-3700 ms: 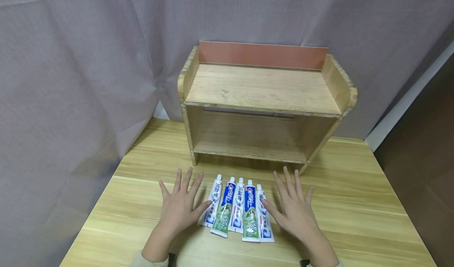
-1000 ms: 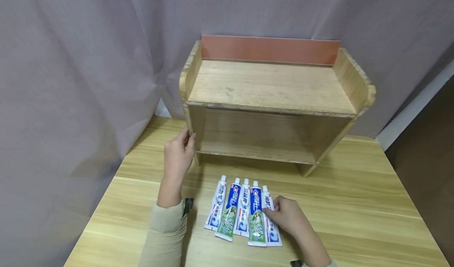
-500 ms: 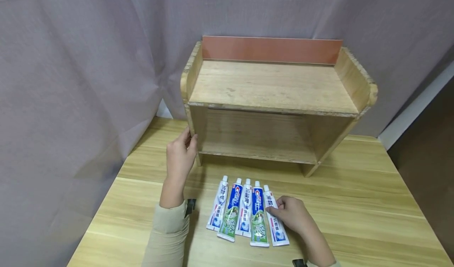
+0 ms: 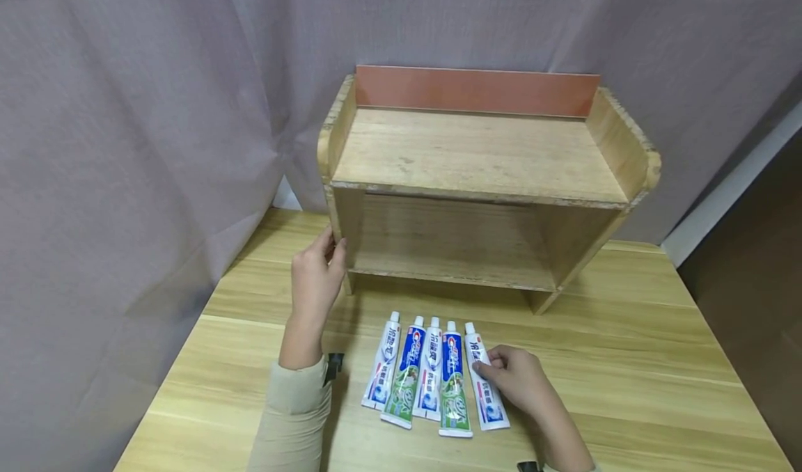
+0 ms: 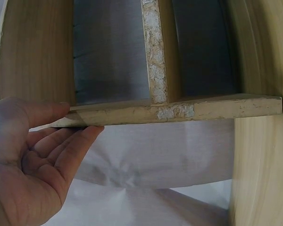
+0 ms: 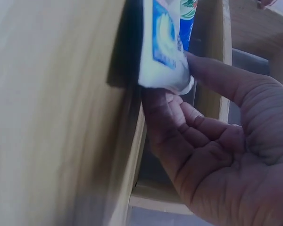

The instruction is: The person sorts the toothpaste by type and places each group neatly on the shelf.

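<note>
Slip risk: the rightmost white toothpaste tube (image 4: pixel 489 397) could swivel or slide away from me, I judge, since I pinch only its right side, around the middle.
Knock risk: swinging it leftward could catch the right Crest tube (image 4: pixel 454 388) just beside it and disturb the fanned row.
Shelf risk: a tug on the left side panel (image 4: pixel 335 218) might skew the wooden shelf unit (image 4: pixel 476 155) at the desk's (image 4: pixel 626 360) back edge.
Right grip (image 4: pixel 520 378): nearly closed, grasping that white tube between thumb on its printed face and fingers beneath.
Left grip (image 4: pixel 316 277): parted just by the panel's thickness, thumb inside, fingers outside, holding its front edge.
Tube's place: of the five, nearest the desk's right edge, in front of the shelf, cap towards the back edge; whether wholly lifted, I cannot tell.
</note>
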Available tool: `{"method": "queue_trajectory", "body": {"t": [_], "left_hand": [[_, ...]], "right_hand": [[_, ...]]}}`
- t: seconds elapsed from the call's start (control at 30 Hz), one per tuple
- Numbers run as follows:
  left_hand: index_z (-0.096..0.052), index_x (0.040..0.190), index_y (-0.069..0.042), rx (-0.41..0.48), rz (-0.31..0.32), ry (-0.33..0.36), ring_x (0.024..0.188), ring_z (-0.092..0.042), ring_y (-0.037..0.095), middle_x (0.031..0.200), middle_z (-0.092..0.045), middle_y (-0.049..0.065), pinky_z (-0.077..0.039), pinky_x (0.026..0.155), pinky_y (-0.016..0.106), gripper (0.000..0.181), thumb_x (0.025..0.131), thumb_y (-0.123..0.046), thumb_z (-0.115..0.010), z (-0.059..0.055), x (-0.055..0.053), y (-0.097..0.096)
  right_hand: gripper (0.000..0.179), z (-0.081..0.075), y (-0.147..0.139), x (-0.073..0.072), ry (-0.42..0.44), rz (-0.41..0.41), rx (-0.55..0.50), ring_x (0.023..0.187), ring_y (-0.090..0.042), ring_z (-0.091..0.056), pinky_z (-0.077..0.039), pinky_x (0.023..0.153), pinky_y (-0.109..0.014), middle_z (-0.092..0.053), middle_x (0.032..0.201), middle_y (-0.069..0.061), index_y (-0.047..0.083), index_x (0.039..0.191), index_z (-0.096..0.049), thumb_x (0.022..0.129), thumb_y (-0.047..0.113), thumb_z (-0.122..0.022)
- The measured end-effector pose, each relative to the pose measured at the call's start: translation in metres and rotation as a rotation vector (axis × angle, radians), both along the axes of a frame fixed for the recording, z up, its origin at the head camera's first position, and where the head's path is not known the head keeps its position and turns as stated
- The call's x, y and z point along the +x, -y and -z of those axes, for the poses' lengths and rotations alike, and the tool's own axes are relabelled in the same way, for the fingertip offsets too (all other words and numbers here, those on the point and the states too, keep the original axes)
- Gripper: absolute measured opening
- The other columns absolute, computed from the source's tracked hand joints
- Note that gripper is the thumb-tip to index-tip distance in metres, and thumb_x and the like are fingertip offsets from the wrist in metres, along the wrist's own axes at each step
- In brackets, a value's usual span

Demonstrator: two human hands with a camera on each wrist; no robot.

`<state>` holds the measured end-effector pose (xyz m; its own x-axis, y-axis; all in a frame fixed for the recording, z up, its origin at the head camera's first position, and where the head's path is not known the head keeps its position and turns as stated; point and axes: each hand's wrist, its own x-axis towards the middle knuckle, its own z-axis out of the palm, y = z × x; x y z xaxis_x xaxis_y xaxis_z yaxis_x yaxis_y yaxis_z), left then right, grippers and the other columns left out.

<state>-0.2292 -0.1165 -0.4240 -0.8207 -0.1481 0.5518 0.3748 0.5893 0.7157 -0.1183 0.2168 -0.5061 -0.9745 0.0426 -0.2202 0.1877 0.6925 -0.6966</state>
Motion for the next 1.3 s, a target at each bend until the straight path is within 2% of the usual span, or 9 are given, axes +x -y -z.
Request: {"method": "queue_trajectory", "body": {"t": [0.37,0.8,1.03,1.3], "left_hand": [[-0.065,0.127,0.003,0.004,0.0,-0.003,0.099,-0.073,0.033,0.113,-0.07,0.023,-0.064,0.083,0.029,0.031,0.097,-0.005,-0.064,-0.001,0.001,-0.001],[-0.066,0.127,0.003,-0.004,0.001,-0.006,0.096,-0.074,0.032,0.113,-0.071,0.022,-0.065,0.082,0.032,0.031,0.097,-0.005,-0.065,0.0,0.001,0.0],[-0.065,0.129,0.002,-0.001,0.003,-0.005,0.097,-0.073,0.032,0.114,-0.071,0.023,-0.064,0.082,0.031,0.032,0.097,-0.006,-0.065,0.0,0.0,0.001],[-0.064,0.13,0.002,-0.001,0.008,-0.006,0.097,-0.074,0.032,0.114,-0.071,0.022,-0.065,0.08,0.031,0.033,0.098,-0.007,-0.064,0.0,0.0,0.0]], "right_hand": [[0.036,-0.012,-0.004,0.002,-0.02,0.011,-0.076,0.074,-0.015,-0.062,-0.058,0.063,-0.022,-0.069,0.085,-0.003,-0.004,0.11,-0.07,0.085,0.02,-0.08],[0.035,-0.023,-0.005,0.002,-0.06,0.021,-0.089,0.08,-0.015,-0.066,-0.061,0.068,-0.022,-0.071,0.09,-0.003,-0.001,0.111,-0.07,0.086,0.022,-0.08],[0.04,-0.03,-0.007,0.0,-0.109,0.016,-0.111,0.085,-0.017,-0.067,-0.061,0.072,-0.019,-0.072,0.097,-0.007,-0.004,0.115,-0.067,0.088,0.024,-0.079],[0.041,-0.033,-0.008,0.0,-0.128,0.03,-0.112,0.088,-0.018,-0.069,-0.061,0.073,-0.019,-0.073,0.1,-0.009,-0.004,0.116,-0.068,0.089,0.025,-0.079]]}}
